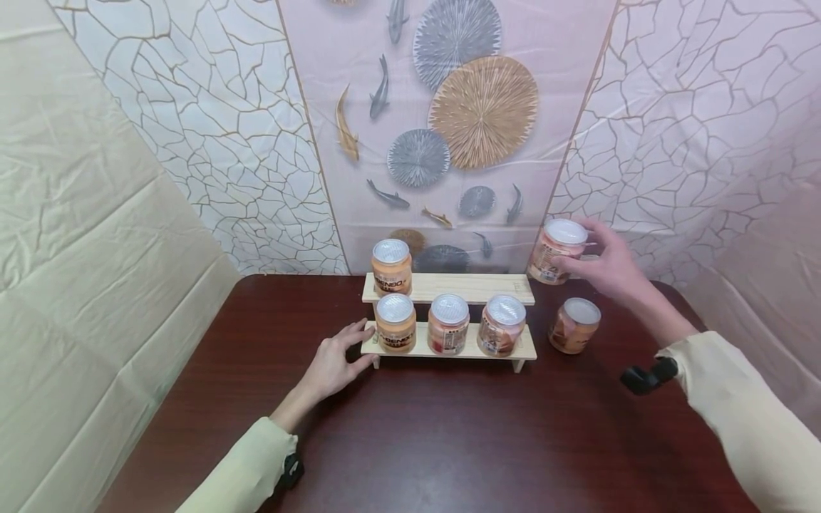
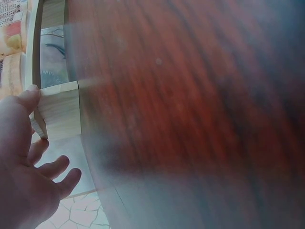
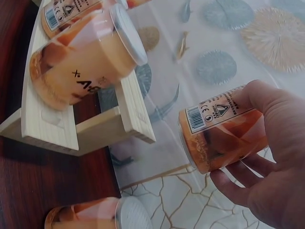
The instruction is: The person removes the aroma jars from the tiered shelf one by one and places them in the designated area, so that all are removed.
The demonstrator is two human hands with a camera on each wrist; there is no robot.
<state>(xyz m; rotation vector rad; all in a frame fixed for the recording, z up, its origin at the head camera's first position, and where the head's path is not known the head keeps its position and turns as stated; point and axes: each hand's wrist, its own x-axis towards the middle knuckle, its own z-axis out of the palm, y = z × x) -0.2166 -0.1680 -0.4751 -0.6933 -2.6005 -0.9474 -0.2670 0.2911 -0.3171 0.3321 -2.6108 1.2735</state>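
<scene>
My right hand (image 1: 606, 263) grips a clear-lidded jar (image 1: 556, 251) with an orange label, held up off the table just past the right end of the wooden rack's upper shelf (image 1: 462, 288). The right wrist view shows the thumb and fingers around this jar (image 3: 224, 131), which is tilted. At the rack's left end, my left hand (image 1: 333, 362) pinches the lower shelf (image 1: 410, 347) between thumb and fingers. Three jars line that lower shelf, among them a middle jar (image 1: 448, 325). A single jar (image 1: 392, 267) stands at the upper shelf's left end.
On the table (image 1: 410, 434), right of the rack, stands another jar (image 1: 575, 325). Behind the right hand shows part of a further pale lid (image 1: 589, 260), mostly hidden. A patterned cloth backdrop (image 1: 442, 214) hangs close behind the rack.
</scene>
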